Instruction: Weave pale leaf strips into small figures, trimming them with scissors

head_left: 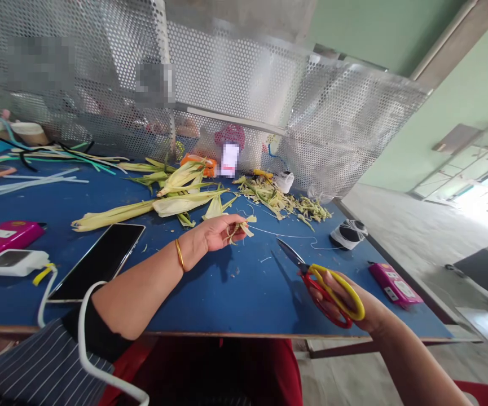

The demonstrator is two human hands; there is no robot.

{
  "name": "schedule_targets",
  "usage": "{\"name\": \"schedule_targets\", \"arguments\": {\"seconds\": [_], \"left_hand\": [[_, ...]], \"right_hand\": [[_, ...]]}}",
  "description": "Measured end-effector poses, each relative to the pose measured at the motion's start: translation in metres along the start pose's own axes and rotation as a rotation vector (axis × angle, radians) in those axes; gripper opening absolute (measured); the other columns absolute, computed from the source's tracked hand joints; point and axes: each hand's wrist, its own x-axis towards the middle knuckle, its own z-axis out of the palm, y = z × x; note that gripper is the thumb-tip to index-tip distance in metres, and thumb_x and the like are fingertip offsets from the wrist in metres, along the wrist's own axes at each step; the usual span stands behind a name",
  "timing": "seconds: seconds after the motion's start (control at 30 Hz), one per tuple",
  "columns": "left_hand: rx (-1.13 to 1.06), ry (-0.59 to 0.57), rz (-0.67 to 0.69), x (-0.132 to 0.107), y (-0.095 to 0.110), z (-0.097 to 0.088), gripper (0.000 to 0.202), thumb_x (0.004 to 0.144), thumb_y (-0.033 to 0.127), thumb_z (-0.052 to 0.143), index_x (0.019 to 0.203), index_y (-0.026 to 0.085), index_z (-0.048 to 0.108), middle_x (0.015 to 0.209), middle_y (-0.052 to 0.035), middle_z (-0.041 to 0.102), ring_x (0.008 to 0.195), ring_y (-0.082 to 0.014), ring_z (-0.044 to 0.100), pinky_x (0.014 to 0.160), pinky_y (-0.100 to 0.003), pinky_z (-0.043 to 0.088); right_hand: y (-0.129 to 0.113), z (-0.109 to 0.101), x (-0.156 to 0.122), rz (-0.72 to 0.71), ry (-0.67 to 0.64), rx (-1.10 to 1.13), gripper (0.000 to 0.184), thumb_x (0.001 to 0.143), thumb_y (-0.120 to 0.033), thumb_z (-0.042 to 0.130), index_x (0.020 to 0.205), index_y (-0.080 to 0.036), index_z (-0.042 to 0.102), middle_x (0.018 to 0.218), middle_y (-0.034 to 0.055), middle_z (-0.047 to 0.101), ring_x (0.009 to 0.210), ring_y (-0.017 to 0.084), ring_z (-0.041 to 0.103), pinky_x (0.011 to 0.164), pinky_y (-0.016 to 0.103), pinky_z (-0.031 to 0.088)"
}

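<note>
My left hand (222, 231) is closed on a small bundle of corn husk strips (246, 224), held above the blue table (235, 299). A thin white thread (277, 233) runs from near the bundle to a black and white thread spool (348, 233) at the right. My right hand (341, 296) grips a pair of scissors (324, 287) with one yellow and one red handle. Their blades look shut or nearly so and point up and left, apart from the bundle. Pale whole corn husks (184, 200) lie behind my left hand.
Husk scraps (273, 197) are heaped at the back before a perforated metal screen (231, 73). A phone (100, 259) and a pink-and-white device (7, 242) lie at left, with a white cable (83, 338) crossing my left arm. Another pink box (396, 285) sits near the right edge.
</note>
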Motion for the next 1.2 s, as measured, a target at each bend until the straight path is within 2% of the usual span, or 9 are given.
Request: {"name": "schedule_targets", "arguments": {"seconds": [0.13, 0.33, 0.43, 0.57, 0.73, 0.83, 0.97, 1.1, 1.2], "left_hand": [[0.001, 0.003, 0.010, -0.002, 0.001, 0.000, 0.007, 0.081, 0.009, 0.065, 0.075, 0.012, 0.066, 0.065, -0.0021, 0.069, 0.056, -0.0092, 0.064, 0.057, -0.019, 0.055], [0.002, -0.005, 0.013, -0.004, 0.001, 0.004, 0.008, 0.083, 0.009, 0.063, 0.076, 0.011, 0.066, 0.065, -0.0020, 0.068, 0.055, -0.0092, 0.064, 0.056, -0.019, 0.055], [0.006, -0.015, 0.007, -0.005, 0.001, 0.005, 0.010, 0.084, 0.009, 0.062, 0.075, 0.010, 0.065, 0.065, -0.0024, 0.068, 0.054, -0.0093, 0.064, 0.055, -0.019, 0.056], [0.002, -0.023, 0.009, -0.007, 0.002, 0.006, 0.008, 0.082, 0.008, 0.064, 0.075, 0.011, 0.065, 0.065, -0.0022, 0.068, 0.053, -0.0093, 0.064, 0.055, -0.020, 0.055], [-0.005, -0.003, 0.018, -0.007, 0.002, 0.005, 0.008, 0.081, 0.008, 0.065, 0.074, 0.012, 0.065, 0.064, -0.0018, 0.068, 0.054, -0.0091, 0.064, 0.056, -0.019, 0.055], [-0.004, -0.006, 0.028, -0.007, 0.003, 0.005, 0.007, 0.082, 0.010, 0.064, 0.074, 0.011, 0.066, 0.063, -0.0020, 0.068, 0.055, -0.0091, 0.063, 0.056, -0.019, 0.055], [0.005, -0.016, 0.012, -0.010, 0.005, 0.005, 0.006, 0.081, 0.011, 0.066, 0.075, 0.011, 0.066, 0.064, -0.0031, 0.069, 0.056, -0.0097, 0.064, 0.058, -0.020, 0.055], [0.030, -0.049, 0.009, -0.013, 0.008, 0.005, 0.004, 0.079, 0.012, 0.068, 0.075, 0.011, 0.067, 0.067, -0.0031, 0.069, 0.056, -0.0091, 0.063, 0.058, -0.020, 0.055], [0.057, -0.076, 0.008, -0.014, 0.008, 0.004, 0.003, 0.079, 0.013, 0.069, 0.076, 0.011, 0.067, 0.068, -0.0035, 0.069, 0.056, -0.0092, 0.063, 0.057, -0.021, 0.054]], "right_hand": [[-0.005, 0.002, 0.000, 0.027, -0.037, 0.080, 0.059, 0.079, -0.076, 0.053, 0.109, -0.026, 0.065, 0.077, 0.0008, 0.061, 0.054, 0.012, 0.052, 0.050, 0.027, 0.051], [-0.018, 0.009, 0.015, 0.060, -0.064, 0.093, 0.046, 0.084, -0.063, 0.058, 0.106, -0.024, 0.065, 0.070, 0.0011, 0.061, 0.047, 0.012, 0.048, 0.044, 0.027, 0.048], [-0.024, 0.015, 0.029, 0.051, -0.055, 0.089, 0.047, 0.085, -0.063, 0.056, 0.104, -0.021, 0.063, 0.065, 0.0000, 0.060, 0.043, 0.011, 0.048, 0.041, 0.026, 0.048], [-0.026, 0.024, 0.048, 0.003, 0.041, 0.056, 0.047, 0.082, -0.063, 0.062, 0.097, -0.019, 0.059, 0.058, -0.0044, 0.054, 0.037, 0.007, 0.040, 0.036, 0.022, 0.044], [-0.019, 0.025, 0.059, -0.062, 0.222, -0.131, 0.051, 0.078, -0.068, 0.062, 0.094, -0.021, 0.056, 0.055, -0.0078, 0.048, 0.034, 0.006, 0.036, 0.033, 0.021, 0.039], [-0.015, 0.016, 0.059, -0.066, 0.381, -0.362, 0.050, 0.075, -0.067, 0.062, 0.096, -0.022, 0.057, 0.056, -0.0062, 0.051, 0.037, 0.010, 0.043, 0.037, 0.025, 0.039], [-0.011, 0.004, 0.055, -0.079, 0.589, -1.039, 0.043, 0.082, -0.054, 0.058, 0.110, -0.022, 0.063, 0.074, 0.0038, 0.069, 0.064, 0.022, 0.064, 0.053, 0.028, 0.040], [-0.013, 0.011, 0.051, 0.024, 0.577, -1.414, 0.046, 0.088, -0.039, 0.053, 0.128, -0.016, 0.056, 0.096, 0.0126, 0.074, 0.084, 0.029, 0.070, 0.060, 0.031, 0.040], [-0.026, 0.019, 0.052, 0.041, 0.551, -1.603, 0.035, 0.088, -0.035, 0.057, 0.113, -0.013, 0.064, 0.096, 0.0170, 0.073, 0.088, 0.032, 0.070, 0.063, 0.033, 0.043]]}}
